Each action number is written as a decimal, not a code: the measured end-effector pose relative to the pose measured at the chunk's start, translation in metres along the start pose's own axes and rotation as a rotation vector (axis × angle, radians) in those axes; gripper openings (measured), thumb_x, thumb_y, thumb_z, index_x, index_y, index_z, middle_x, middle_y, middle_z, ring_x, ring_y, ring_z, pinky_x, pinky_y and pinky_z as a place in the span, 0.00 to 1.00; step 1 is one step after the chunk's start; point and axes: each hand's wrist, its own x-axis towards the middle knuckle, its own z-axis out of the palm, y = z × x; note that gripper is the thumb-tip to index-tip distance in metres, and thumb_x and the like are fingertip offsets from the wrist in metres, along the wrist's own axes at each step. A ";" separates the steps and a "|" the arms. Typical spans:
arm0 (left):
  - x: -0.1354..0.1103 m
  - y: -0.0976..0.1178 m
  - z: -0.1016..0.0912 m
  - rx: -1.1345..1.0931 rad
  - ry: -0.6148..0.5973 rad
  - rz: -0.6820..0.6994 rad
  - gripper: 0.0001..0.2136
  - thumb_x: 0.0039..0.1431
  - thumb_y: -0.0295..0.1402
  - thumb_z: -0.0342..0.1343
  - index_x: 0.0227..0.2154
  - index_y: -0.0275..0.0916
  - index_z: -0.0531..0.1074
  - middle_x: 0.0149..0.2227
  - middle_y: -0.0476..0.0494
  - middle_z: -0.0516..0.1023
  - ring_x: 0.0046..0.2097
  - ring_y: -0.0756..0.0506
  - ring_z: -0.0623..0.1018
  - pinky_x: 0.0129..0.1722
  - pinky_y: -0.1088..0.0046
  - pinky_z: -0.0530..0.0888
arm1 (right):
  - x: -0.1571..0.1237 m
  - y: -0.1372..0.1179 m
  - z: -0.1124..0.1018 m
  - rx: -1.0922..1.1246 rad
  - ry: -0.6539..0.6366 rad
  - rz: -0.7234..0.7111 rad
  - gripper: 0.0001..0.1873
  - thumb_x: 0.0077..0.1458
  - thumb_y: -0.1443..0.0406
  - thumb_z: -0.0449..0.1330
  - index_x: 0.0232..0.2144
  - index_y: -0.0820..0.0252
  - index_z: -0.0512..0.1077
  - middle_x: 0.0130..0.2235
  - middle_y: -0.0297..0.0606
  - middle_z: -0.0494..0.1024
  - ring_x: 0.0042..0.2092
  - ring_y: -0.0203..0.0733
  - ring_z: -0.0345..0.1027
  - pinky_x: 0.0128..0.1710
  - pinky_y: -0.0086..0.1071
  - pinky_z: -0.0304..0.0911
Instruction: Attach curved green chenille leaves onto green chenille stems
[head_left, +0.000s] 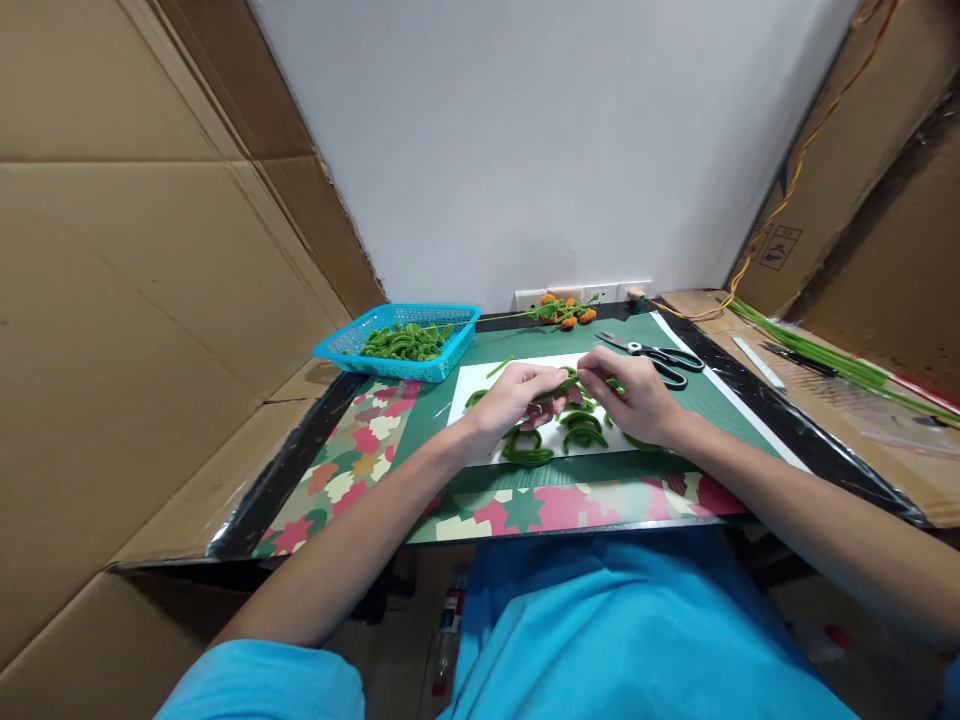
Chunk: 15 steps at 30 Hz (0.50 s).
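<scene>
Your left hand point(517, 398) has its thumb and fingers closed around a fuzzy green strip point(568, 380), which sits between your two hands, just above the paper. Your right hand point(630, 392) meets it there, thumb and fingertips pinched narrow on the strip's end; the exact grip is partly hidden by your own fingers. Below your hands, more green pieces point(529, 455) lie on a white sheet point(466, 385), several bent into curves, some partly covered by your hands. A short straight green piece point(500, 366) lies near the sheet's far left edge.

The sheet rests on a green mat point(427, 430), with a patterned border point(570, 507) along its near and left sides. Just beyond your right hand lie black-handled scissors point(667, 360), their blades pointing away to the left. Behind your left hand, at the back, a blue basket point(448, 368) holds a heap of green strips point(405, 343). Orange flowers point(568, 315) on a green stem lie near the wall sockets point(598, 294). Farther right, long green stems point(825, 356) rest beside a black tool point(799, 359) and a white stick point(757, 362).
</scene>
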 end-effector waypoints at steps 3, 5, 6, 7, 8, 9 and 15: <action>-0.002 0.001 -0.002 -0.002 -0.009 0.004 0.19 0.62 0.49 0.64 0.33 0.34 0.77 0.26 0.51 0.68 0.23 0.55 0.63 0.22 0.78 0.54 | -0.001 0.002 -0.002 -0.042 -0.012 -0.070 0.08 0.73 0.65 0.53 0.37 0.56 0.68 0.28 0.31 0.71 0.27 0.34 0.60 0.29 0.29 0.56; -0.004 0.001 -0.002 0.024 -0.004 0.032 0.19 0.62 0.49 0.65 0.34 0.34 0.78 0.24 0.51 0.66 0.24 0.55 0.63 0.23 0.78 0.55 | -0.001 0.003 -0.003 -0.019 -0.043 -0.058 0.09 0.73 0.65 0.52 0.38 0.57 0.68 0.29 0.31 0.72 0.28 0.34 0.61 0.30 0.28 0.58; -0.005 0.002 -0.002 0.046 -0.006 0.046 0.19 0.62 0.49 0.65 0.34 0.34 0.78 0.24 0.51 0.65 0.24 0.54 0.63 0.23 0.77 0.55 | -0.001 0.003 -0.003 0.000 -0.067 -0.044 0.10 0.74 0.64 0.52 0.37 0.57 0.68 0.29 0.31 0.72 0.28 0.35 0.62 0.30 0.28 0.58; -0.005 0.002 -0.003 0.072 -0.011 0.059 0.19 0.62 0.48 0.64 0.33 0.34 0.78 0.23 0.51 0.65 0.25 0.54 0.63 0.23 0.77 0.55 | -0.001 0.004 -0.003 0.019 -0.093 -0.031 0.10 0.74 0.64 0.51 0.37 0.57 0.68 0.29 0.31 0.71 0.28 0.35 0.62 0.30 0.28 0.58; -0.006 0.003 -0.003 0.097 -0.018 0.070 0.19 0.63 0.48 0.64 0.32 0.34 0.78 0.23 0.51 0.65 0.24 0.54 0.62 0.23 0.76 0.55 | -0.001 0.004 -0.004 0.037 -0.120 -0.021 0.11 0.74 0.63 0.51 0.37 0.57 0.68 0.28 0.31 0.71 0.28 0.35 0.61 0.30 0.29 0.58; -0.007 0.003 -0.004 0.120 -0.029 0.075 0.19 0.63 0.48 0.64 0.31 0.33 0.78 0.23 0.50 0.65 0.24 0.54 0.61 0.23 0.76 0.55 | -0.001 0.004 -0.004 0.056 -0.144 -0.013 0.12 0.74 0.62 0.51 0.36 0.57 0.68 0.28 0.31 0.71 0.28 0.35 0.60 0.30 0.29 0.58; -0.008 0.007 -0.007 0.138 -0.082 0.061 0.19 0.60 0.47 0.66 0.30 0.32 0.81 0.22 0.49 0.67 0.24 0.54 0.61 0.23 0.75 0.57 | 0.002 0.000 -0.005 0.227 -0.232 0.081 0.17 0.74 0.58 0.52 0.34 0.59 0.71 0.28 0.31 0.68 0.27 0.34 0.57 0.28 0.30 0.53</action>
